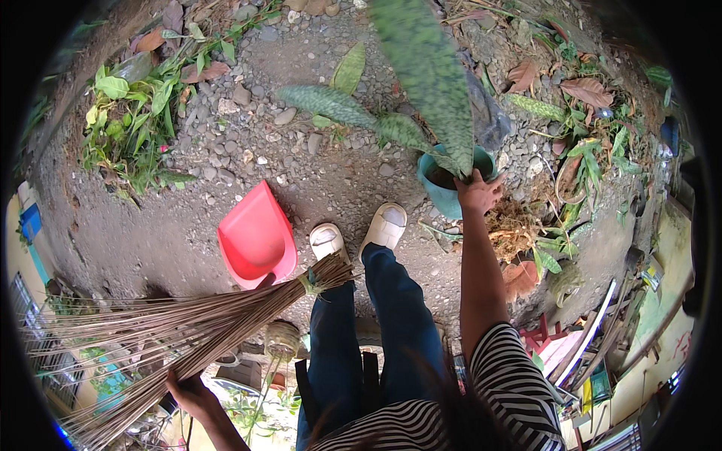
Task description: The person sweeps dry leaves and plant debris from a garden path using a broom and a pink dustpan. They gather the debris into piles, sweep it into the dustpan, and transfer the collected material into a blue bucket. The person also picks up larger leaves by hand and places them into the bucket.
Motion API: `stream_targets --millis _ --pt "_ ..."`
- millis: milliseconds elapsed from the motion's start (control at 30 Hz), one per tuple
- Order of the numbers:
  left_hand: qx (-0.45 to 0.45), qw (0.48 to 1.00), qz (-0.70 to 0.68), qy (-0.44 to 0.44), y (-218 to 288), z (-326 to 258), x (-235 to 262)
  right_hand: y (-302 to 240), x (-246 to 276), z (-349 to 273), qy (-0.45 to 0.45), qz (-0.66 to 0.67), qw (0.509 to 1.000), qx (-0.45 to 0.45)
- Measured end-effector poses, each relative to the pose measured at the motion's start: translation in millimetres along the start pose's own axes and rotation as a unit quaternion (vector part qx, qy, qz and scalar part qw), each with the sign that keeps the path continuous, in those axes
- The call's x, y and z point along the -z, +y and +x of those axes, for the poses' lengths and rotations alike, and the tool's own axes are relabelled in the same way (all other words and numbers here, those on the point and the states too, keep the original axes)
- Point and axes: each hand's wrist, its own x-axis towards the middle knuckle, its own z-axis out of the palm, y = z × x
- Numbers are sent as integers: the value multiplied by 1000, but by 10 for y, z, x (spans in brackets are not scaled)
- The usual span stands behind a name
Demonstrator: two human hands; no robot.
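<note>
Gripping rim of teal pot (440,192) at 1 o'clock, right hand (477,192) closing tight; tall plant leaning, pot maybe tipping, spilling dirt. Left hand (188,392) at 7 o'clock squeezing stick broom (188,323); sticks maybe knocking red dustpan (256,237).

The right hand (477,192) grips the near rim of a teal plastic pot (444,184) holding a tall mottled green plant (429,75). The left hand (189,392) clasps a bundled stick broom (188,323), near left. A red plastic dustpan (256,237) lies on gravelly ground (188,218) beside white shoes (361,233).
</note>
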Motion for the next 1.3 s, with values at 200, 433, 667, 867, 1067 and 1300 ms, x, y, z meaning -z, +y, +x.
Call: stream_targets --millis 200,433,667,867,1067,1300 --pt "-8 999 10 -49 -17 137 73 254 -178 292 -163 107 972 -132" --pt "-9 997 46 -54 -90 135 102 634 -172 382 -221 278 932 -74" --pt "39 997 -28 -52 -37 19 86 847 262 -565 -211 474 848 -110" --pt "33 997 -75 -10 170 -93 -20 611 1467 -1411 -284 582 753 -120" --pt "4 994 -102 -45 684 -230 23 872 1797 -1684 -273 621 734 -37" --pt "4 989 -142 -32 882 -126 239 1129 2046 -1764 -249 608 751 -63"
